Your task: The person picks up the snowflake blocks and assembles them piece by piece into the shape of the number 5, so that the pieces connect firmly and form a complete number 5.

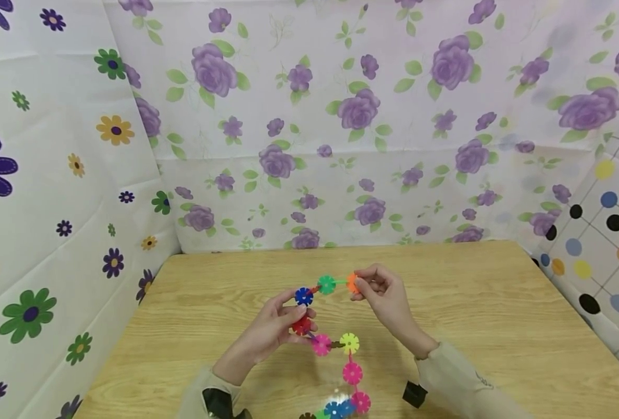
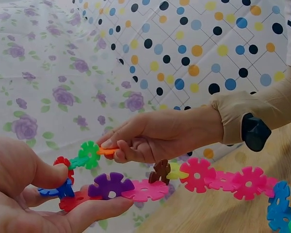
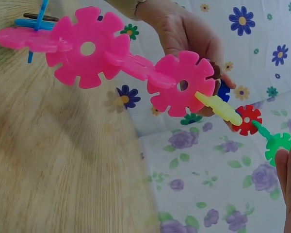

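Note:
A chain of notched plastic snowflake discs, linked edge to edge, hangs between and below my hands. My left hand (image 1: 275,327) grips it by a blue disc (image 1: 303,296) and a red disc (image 1: 301,326). In the left wrist view, a purple disc (image 2: 110,187) lies over the left fingers. Thumb and fingers of my right hand (image 1: 390,299) pinch an orange disc (image 1: 352,283) at the chain's upper end, joined to green discs (image 1: 327,284). Beyond the left hand run a brown disc (image 2: 160,171), a yellow disc (image 1: 349,343) and several pink discs (image 1: 352,373), down to blue ones (image 1: 334,411).
The wood-grain table (image 1: 226,291) spreads under both hands. Behind it hangs a floral cloth (image 1: 309,116), with a flower-print cloth (image 1: 53,233) on the left and a dotted cloth (image 1: 603,244) on the right. A black wrist device (image 1: 415,394) shows by the right sleeve.

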Demonstrator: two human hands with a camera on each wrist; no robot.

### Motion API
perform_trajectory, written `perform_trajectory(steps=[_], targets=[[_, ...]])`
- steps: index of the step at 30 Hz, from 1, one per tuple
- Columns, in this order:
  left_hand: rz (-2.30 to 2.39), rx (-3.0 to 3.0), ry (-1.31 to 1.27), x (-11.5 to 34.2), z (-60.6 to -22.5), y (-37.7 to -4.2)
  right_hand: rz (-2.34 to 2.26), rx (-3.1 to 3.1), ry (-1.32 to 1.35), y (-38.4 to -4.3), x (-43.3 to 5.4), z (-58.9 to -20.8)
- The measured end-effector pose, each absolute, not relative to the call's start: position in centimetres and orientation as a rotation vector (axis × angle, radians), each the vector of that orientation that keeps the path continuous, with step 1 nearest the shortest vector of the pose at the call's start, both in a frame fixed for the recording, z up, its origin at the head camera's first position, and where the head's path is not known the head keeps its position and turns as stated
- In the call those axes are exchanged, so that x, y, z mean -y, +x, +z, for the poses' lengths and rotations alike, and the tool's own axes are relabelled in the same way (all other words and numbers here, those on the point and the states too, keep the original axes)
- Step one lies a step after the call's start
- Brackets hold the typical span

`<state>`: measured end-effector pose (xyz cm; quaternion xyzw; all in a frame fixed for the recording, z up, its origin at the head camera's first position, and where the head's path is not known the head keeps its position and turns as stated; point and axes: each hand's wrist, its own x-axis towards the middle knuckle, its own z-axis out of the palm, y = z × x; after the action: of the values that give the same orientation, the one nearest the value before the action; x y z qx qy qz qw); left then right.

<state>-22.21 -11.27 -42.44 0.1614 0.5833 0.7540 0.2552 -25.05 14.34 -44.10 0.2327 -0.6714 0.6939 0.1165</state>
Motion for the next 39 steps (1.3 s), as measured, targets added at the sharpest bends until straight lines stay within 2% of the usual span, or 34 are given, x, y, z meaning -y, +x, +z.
perform_trajectory(steps=[9, 15, 18, 23, 29, 33, 39], targets=[[2.057, -1.590, 0.404, 11.0, -42.9, -22.2, 1.911, 2.016, 0.709, -25.5, -15.4, -44.0], [2.052, -1.619, 0.404, 11.2, -42.9, -22.3, 2.001, 2.104, 0.504, -26.1, -16.0, -43.6], [2.048, -1.617, 0.400, 11.2, -43.0, -22.2, 2.002, 2.204, 0.498, -26.4, -16.1, -43.6], [2.046, -1.606, 0.379, 11.2, -43.1, -22.0, 1.574, 2.358, 0.688, -26.1, -15.7, -43.1], [2.027, -1.505, 0.499, 10.7, -42.7, -21.8, 0.915, 2.265, 1.020, -26.0, -15.1, -41.3], [2.012, -1.358, 0.559, 10.4, -42.0, -21.6, 0.802, 2.099, 1.166, -25.8, -15.2, -40.3], [1.891, -1.317, 0.510, 9.5, -40.4, -21.3, 0.735, 1.959, 1.341, -25.4, -15.0, -39.4]])
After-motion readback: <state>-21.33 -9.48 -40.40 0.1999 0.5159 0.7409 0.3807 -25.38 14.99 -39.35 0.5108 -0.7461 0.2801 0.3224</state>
